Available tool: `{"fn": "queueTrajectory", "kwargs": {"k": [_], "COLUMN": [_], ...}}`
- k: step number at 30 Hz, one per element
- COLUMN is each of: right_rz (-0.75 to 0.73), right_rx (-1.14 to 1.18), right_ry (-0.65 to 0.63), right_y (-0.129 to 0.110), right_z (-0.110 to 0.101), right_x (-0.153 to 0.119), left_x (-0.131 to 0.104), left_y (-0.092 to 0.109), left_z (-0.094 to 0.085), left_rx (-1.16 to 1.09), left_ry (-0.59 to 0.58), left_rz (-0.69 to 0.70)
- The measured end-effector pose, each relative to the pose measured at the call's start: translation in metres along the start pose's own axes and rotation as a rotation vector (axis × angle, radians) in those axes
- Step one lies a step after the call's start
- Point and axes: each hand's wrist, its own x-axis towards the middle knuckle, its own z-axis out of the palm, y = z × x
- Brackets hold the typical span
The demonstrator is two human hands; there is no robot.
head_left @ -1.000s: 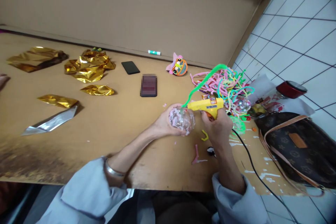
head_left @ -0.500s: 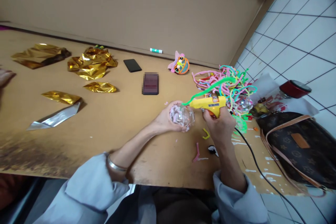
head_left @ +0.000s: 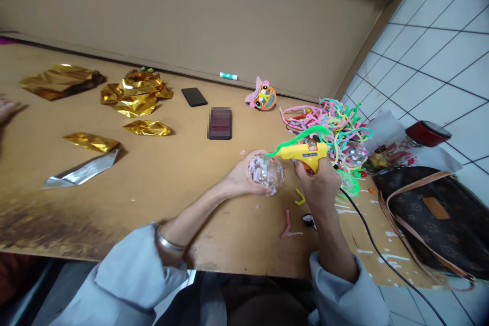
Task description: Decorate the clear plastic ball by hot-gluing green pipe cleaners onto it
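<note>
My left hand point(head_left: 243, 175) is closed round a clear plastic ball point(head_left: 272, 173) with pinkish-white bits on its left side. My right hand point(head_left: 321, 178) grips a yellow hot glue gun point(head_left: 301, 152) by its handle, its nozzle pointing left at the top of the ball. A fuzzy green pipe cleaner point(head_left: 301, 137) runs from the ball's top, beside the nozzle, up and right over the glue gun. Whether the nozzle touches the pipe cleaner or the ball, I cannot tell. Below the gun lie a yellow pipe cleaner piece point(head_left: 300, 196) and a pink one point(head_left: 287, 224).
A tangle of coloured pipe cleaners point(head_left: 336, 117) lies right, near a brown handbag point(head_left: 431, 219) and a red-lidded jar point(head_left: 428, 133). A decorated ball figure point(head_left: 264, 97), black phone point(head_left: 194, 97) and gold foil point(head_left: 135, 94) lie behind. Another person's hand point(head_left: 9, 107) is far left. The gun's cord point(head_left: 374, 239) trails right.
The green pipe cleaner's free end has sunk lower over the glue gun. Both hands stay nearly in place, still holding the ball and the gun.
</note>
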Motion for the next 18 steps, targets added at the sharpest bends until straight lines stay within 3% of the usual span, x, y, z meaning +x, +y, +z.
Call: {"fn": "queueTrajectory", "kwargs": {"k": [12, 18], "right_rz": [0.015, -0.023], "right_rx": [0.035, 0.036], "right_ry": [0.023, 0.044], "right_y": [-0.002, -0.001], "right_z": [-0.0046, -0.0018], "right_x": [0.0006, -0.0009], "left_x": [0.0, 0.0002], "left_y": [0.001, 0.0002], "left_z": [-0.0009, -0.0011], "left_rx": [-0.102, -0.002], "left_ry": [-0.007, 0.003], "left_rz": [-0.038, -0.008]}}
